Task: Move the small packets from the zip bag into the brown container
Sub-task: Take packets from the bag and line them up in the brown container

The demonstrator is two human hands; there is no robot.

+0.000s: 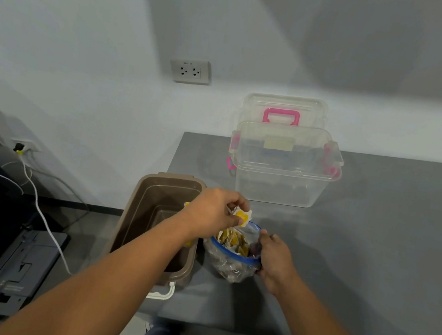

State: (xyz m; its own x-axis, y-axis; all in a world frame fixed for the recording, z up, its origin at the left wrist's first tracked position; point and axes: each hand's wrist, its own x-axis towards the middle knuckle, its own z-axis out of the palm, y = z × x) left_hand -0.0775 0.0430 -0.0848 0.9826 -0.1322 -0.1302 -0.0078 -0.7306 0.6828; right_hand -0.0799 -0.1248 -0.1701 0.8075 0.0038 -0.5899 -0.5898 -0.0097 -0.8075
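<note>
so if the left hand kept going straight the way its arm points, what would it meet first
Probably the clear plastic box. The left hand, gripping a few small packets above the zip bag, points up and rightward across the grey table. Depth is unclear, so it might pass above it.

Clear plastic box [281, 173] with pink latches sits far on the grey counter [373, 245], its lid [284, 111] with pink handle propped against the wall behind. Wall socket [190, 71] upper left. White cable [42, 216] runs down at left.
</note>
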